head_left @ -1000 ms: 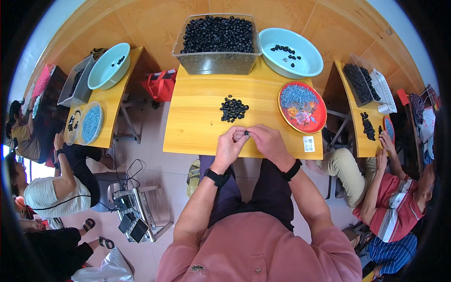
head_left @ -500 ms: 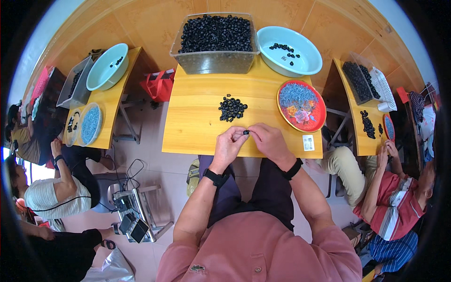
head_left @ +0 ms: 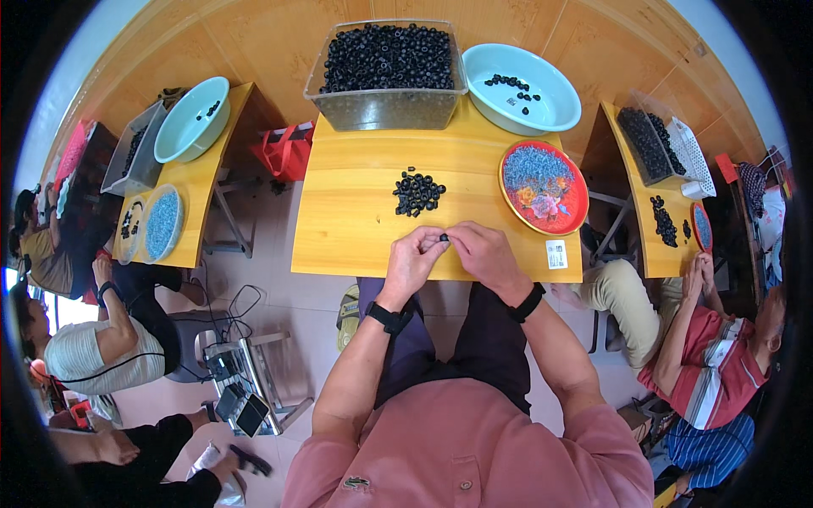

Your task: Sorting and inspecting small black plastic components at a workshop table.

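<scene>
Hands (head_left: 449, 254) still pinching black ring (head_left: 443, 238).

A small black ring (head_left: 443, 238) sits at frame centre, with a black heap of rings (head_left: 417, 193) above it on the yellow-wood surface (head_left: 356, 212). The clear bin (head_left: 385, 107) at top holds black pieces. The basin (head_left: 552, 91) is pale turquoise; the plate (head_left: 544, 187) is red-rimmed, flowered, filled with grey-blue bits.
</scene>
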A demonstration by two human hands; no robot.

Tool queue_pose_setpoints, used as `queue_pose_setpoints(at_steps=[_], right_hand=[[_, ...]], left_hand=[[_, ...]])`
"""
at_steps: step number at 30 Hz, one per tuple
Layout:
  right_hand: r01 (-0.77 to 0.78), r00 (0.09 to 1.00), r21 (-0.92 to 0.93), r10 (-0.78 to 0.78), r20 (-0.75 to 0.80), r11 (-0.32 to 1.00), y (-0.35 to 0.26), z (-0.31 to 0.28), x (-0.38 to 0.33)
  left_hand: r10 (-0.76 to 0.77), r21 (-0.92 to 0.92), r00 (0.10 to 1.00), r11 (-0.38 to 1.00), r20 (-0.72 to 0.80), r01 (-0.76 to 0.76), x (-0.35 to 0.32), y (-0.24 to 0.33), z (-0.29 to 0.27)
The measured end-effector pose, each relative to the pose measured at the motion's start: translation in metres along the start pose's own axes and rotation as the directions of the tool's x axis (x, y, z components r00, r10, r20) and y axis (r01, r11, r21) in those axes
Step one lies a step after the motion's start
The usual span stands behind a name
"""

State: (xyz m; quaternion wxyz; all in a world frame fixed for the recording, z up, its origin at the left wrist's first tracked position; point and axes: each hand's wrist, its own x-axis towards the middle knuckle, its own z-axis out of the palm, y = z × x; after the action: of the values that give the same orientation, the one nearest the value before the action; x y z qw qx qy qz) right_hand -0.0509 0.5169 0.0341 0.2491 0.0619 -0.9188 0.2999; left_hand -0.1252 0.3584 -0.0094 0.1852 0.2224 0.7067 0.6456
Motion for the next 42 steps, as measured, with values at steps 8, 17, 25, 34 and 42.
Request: queue_pose_setpoints(at_steps=[8, 17, 25, 34, 42], right_hand=[[-0.222, 0.975, 0.083, 0.220, 0.031, 0.972, -0.001, 0.001, 0.005], [-0.303, 0.948, 0.124, 0.285, 0.140, 0.945, -0.001, -0.001, 0.011], [-0.201, 0.976, 0.109, 0.189, 0.112, 0.973, -0.009, 0.006, 0.012], [-0.467, 0.884, 0.256, 0.439, 0.159, 0.847, 0.004, 0.011, 0.004], [-0.544, 0.834, 0.447, 0.519, 0.190, 0.710, 0.021, 0.014, 0.005]], left_hand=[[-0.003, -0.092, 0.995, 0.996, 0.104, 0.013, 0.002, 0.004, -0.003], [-0.017, -0.090, 0.990, 0.996, 0.139, 0.030, 0.000, 0.004, -0.002], [-0.130, -0.204, 0.991, 0.970, 0.037, 0.135, 0.008, 0.001, 0.006], [0.005, 0.061, 0.999, 0.998, 0.046, -0.008, 0.003, 0.005, 0.002], [0.085, 0.185, 0.995, 0.979, 0.043, -0.091, 0.003, 0.013, 0.007]])
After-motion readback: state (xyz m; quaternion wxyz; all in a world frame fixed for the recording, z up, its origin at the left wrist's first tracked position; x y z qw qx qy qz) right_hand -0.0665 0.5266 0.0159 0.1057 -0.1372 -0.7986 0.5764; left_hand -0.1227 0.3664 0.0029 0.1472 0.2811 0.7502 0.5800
